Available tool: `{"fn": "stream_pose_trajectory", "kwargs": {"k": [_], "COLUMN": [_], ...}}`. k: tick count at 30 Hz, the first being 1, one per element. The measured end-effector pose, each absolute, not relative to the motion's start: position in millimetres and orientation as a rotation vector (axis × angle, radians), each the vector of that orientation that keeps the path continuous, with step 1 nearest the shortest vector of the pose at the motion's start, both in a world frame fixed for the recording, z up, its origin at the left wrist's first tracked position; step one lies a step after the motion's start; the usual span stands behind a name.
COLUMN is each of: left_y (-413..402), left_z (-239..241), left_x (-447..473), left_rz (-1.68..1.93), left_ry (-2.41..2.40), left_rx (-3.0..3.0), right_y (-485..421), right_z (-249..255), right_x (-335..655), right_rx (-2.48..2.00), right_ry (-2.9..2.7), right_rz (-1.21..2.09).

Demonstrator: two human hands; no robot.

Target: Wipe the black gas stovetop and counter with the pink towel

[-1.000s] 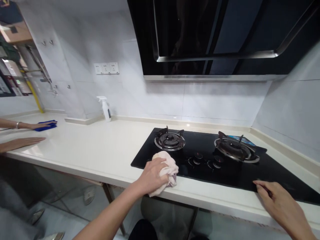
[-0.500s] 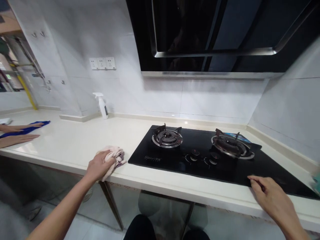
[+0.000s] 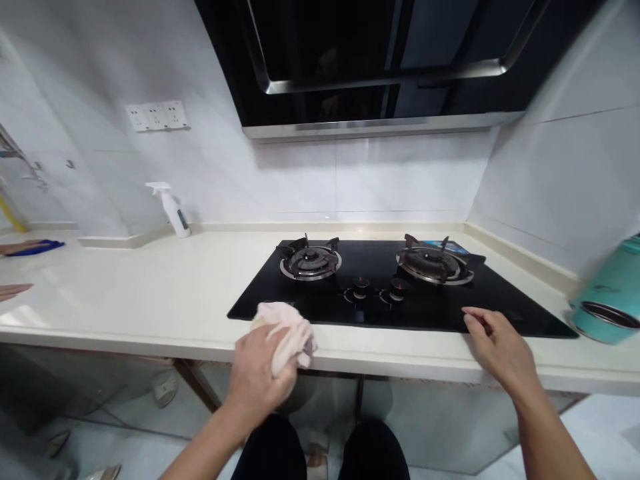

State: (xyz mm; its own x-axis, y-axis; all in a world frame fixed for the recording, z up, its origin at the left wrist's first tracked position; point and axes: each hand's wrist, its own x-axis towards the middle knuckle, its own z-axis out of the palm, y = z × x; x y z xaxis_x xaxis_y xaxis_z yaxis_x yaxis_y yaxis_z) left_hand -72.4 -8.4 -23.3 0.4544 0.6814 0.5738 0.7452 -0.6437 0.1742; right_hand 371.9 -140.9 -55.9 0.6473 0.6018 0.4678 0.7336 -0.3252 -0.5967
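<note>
A crumpled pale pink cloth is bunched in my left hand, its fingers closed around it. The cloth lies over the front left edge of the black gas hob and the white countertop strip before it. Loosely curled, my right hand rests by the hob's front right edge, with thumb and fingers drawn together and nothing visible in them. Two burners, the left burner and the right burner, sit behind the control knobs.
A white spray bottle stands by the back wall. At the far left another person's hand lies on a blue cloth. A teal container is at the right, and a range hood hangs above.
My left hand has carried the pink cloth rightward, from the counter left of the hob to the hob's front edge. The view has turned right, bringing the teal container further into sight.
</note>
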Motion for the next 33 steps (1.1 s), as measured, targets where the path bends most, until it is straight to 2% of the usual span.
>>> {"fn": "stream_pose_trajectory", "kwargs": {"k": [5,9,15,17,26,30,33], "left_y": [-54,-89,-114,-115,-137,-142,-143], "left_z": [-20,-11,8,10,-9,-11,-19], "left_x": [29,103,193,218,286,294,290], "left_rz": [-0.802,-0.682,-0.132,-0.049,-0.252,-0.187,-0.269], "left_ry": [-0.936,-0.661,-0.233,-0.200,-0.413,-0.411,-0.464], "left_rx": [-2.928,-3.169,-3.441,-3.428,-3.116,-3.086,-3.045], "right_y": [-151,-165,-178,-181,-182,-176,-171], "right_z": [-44,-36,-41,-47,-50,-55,-58], "right_x": [374,396,437,447,457,464,469], "right_rx": [-1.860,-1.850,-1.775,-1.688,-1.763,-1.688,-1.653], "right_ry": [-1.008,-1.054,-0.966,-0.880,-0.939,-0.781,-0.755], "right_rz": [-0.091,-0.140,0.007,0.102,0.300,0.401,0.416]}}
